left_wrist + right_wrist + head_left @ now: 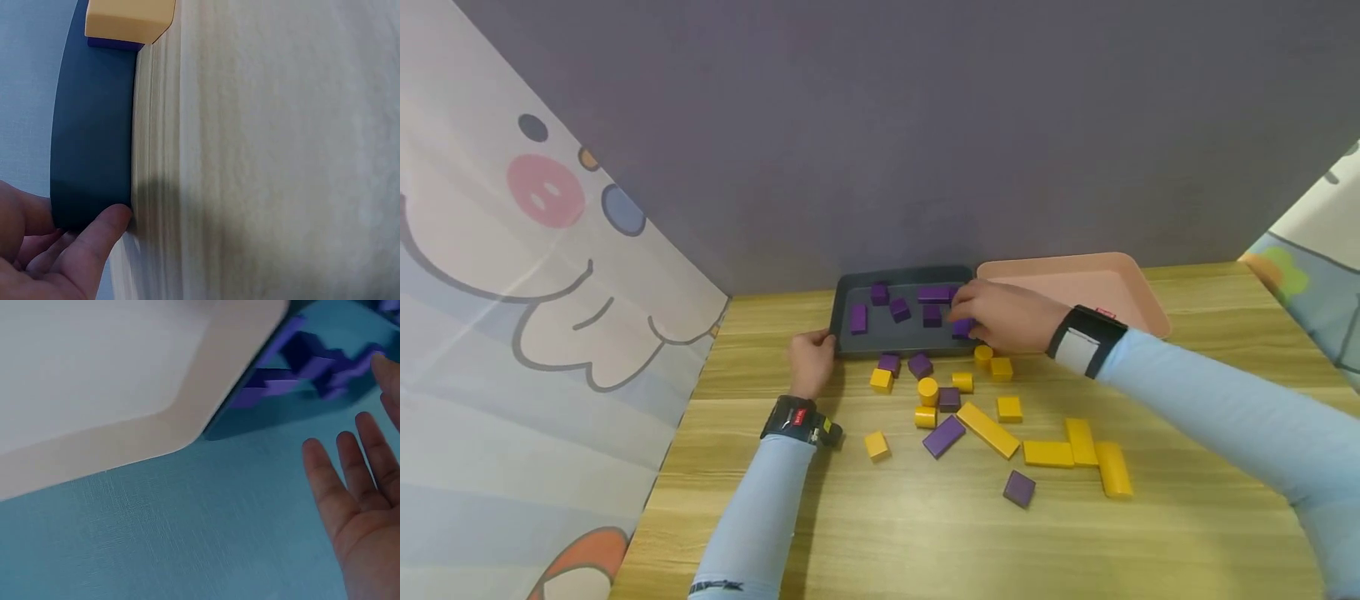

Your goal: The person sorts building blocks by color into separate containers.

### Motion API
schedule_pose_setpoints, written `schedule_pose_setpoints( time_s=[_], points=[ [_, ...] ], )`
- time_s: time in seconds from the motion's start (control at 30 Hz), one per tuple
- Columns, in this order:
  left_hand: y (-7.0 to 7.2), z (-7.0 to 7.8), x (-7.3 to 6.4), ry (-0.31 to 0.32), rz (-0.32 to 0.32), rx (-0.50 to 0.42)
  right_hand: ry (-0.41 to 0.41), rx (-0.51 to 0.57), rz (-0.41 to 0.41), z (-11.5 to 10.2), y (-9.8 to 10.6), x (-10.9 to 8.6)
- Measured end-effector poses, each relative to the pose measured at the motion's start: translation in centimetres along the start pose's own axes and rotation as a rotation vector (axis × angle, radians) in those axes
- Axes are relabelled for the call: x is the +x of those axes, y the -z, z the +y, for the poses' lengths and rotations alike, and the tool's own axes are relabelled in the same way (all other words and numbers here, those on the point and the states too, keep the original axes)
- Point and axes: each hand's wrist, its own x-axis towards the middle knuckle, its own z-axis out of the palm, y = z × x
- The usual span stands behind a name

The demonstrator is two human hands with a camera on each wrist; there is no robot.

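A dark blue-grey tray (887,340) holds several purple blocks (899,310). At its left front corner my left hand (812,364) grips the tray, with the thumb on the outer wall and the fingers around the end in the left wrist view. My right hand (1006,315) hovers at the tray's right end, fingertips close to a purple block (962,329). In the right wrist view, the fingers of the right hand (369,512) are spread and loosely extended, with nothing seen held. Part of the tray's right end is hidden behind that hand.
A pink tray (1101,292) stands right of the dark one, under my right forearm. In front lie yellow blocks (988,430), yellow cylinders (928,392) and loose purple blocks (943,437) on the wooden table (910,533). A grey wall (925,150) rises behind the trays.
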Motion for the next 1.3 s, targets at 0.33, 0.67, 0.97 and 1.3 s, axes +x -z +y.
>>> schedule_pose_setpoints(
  time_s=[0.33,0.67,0.97,1.3],
  points=[
    [0.8,-0.5,1.5,0.017,0.011,0.025,0.060,0.087,0.001,-4.9,-1.6,-7.7],
    [2.0,-0.8,2.5,0.010,0.014,0.049,0.158,0.154,-0.171,-8.8,-6.3,-10.9],
    [2.5,-0.7,2.1,0.057,0.006,-0.007,0.289,0.048,-0.122,-9.4,-7.8,-11.0],
    [2.7,-0.9,1.8,0.075,-0.003,-0.014,0.227,0.161,-0.200,-9.5,-8.1,-11.1]
  ],
)
